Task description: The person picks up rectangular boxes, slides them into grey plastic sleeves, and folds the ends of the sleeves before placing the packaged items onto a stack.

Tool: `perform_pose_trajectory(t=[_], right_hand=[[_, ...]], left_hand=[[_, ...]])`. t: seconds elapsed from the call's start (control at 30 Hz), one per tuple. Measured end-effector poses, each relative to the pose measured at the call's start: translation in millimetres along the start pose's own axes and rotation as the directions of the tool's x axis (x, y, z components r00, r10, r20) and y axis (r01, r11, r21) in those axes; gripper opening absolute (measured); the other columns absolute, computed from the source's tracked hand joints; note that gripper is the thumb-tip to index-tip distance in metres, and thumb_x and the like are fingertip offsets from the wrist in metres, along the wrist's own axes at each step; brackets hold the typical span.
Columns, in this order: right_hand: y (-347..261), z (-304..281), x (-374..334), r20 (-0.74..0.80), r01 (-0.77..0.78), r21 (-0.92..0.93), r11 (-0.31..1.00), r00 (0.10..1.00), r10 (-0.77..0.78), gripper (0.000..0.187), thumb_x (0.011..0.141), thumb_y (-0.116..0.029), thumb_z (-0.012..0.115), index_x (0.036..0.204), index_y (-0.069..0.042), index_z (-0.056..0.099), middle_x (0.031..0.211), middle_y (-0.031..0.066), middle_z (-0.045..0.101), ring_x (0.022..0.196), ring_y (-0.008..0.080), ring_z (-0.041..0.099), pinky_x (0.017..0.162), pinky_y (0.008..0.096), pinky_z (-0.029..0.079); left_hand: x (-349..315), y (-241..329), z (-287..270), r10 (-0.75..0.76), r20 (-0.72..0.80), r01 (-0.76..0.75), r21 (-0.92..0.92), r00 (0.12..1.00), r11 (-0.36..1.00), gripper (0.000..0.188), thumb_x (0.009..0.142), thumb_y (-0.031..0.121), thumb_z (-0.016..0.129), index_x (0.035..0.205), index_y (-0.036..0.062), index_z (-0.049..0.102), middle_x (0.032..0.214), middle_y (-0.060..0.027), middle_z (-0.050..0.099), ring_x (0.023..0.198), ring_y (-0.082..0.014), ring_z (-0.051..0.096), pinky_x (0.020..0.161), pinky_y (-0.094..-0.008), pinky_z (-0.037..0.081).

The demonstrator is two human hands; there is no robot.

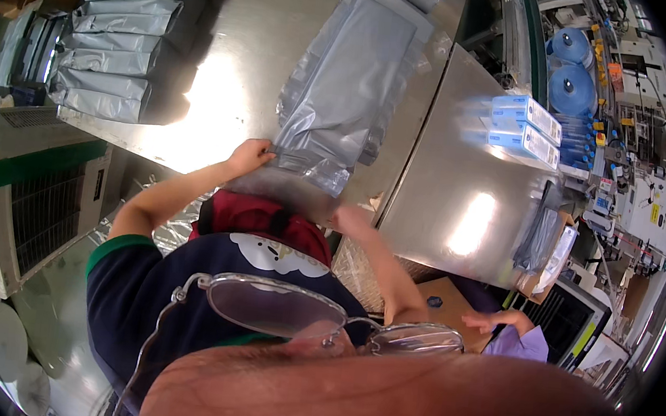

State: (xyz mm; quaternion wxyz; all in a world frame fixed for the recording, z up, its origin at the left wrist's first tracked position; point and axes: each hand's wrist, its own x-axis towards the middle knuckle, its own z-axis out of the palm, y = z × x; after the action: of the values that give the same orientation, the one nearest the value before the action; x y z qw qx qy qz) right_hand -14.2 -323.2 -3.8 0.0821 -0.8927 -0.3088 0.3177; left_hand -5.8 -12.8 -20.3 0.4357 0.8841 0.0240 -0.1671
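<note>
Bags (348, 80) of grey plastic lie flat in a stack on a metal table (256, 54), mid-scene, their long axis running near to far and leaning slightly right at the far end. The left hand (251, 157) is at the stack's near left corner, its fingers curled together and pinching the edge of the plastic. The right hand (348, 219) is a blur beside the near end; I cannot tell how far its fingers are spread or whether they have hold of anything. A grey smear (290, 190) between the hands may be a loose bag end.

The table shines under bright light. Plump grey packets (122, 48) stand in a row on its left side; a second metal table (433, 178) adjoins on the right, bearing blue and white boxes (524, 131). At the near right, another person's hand (500, 319) shows beyond a lilac sleeve (520, 343).

A wide stretch of metal separates the bags from the packets, and a dark seam (415, 139) between the two tables runs just right of the stack. The table's near edge lies close to the person's dark shirt (154, 287).
</note>
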Motion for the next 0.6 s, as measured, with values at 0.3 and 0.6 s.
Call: perform_pose_trajectory(t=[0.3, 0.6], right_hand=[[-97, -37, 81, -0.539, 0.354, 0.649, 0.673, 0.839, 0.079, 0.025, 0.066, -0.011, 0.062, 0.09, -0.007, 0.056, 0.06, 0.0015, 0.043, 0.049, 0.01, 0.042, 0.046, 0.0215, 0.035], [-31, 35, -2, -0.37, -0.01, 0.723, 0.691, 0.839, 0.399, 0.009, 0.072, -0.008, 0.052, 0.066, -0.002, 0.048, 0.064, 0.0093, 0.049, 0.059, 0.0213, 0.05, 0.053, 0.0306, 0.039]], left_hand=[[-33, -25, 22, -0.057, 0.01, 0.054, -0.527, 0.998, 0.848, 0.018, 0.077, 0.013, 0.05, 0.063, 0.0026, 0.052, 0.05, -0.0003, 0.047, 0.043, -0.0061, 0.037, 0.042, -0.0212, 0.032], [-37, -32, 17, -0.084, 0.035, 0.091, -0.397, 0.996, 0.913, 0.01, 0.076, 0.011, 0.047, 0.081, 0.004, 0.053, 0.071, -0.0052, 0.053, 0.055, -0.0122, 0.047, 0.051, -0.0236, 0.039]])
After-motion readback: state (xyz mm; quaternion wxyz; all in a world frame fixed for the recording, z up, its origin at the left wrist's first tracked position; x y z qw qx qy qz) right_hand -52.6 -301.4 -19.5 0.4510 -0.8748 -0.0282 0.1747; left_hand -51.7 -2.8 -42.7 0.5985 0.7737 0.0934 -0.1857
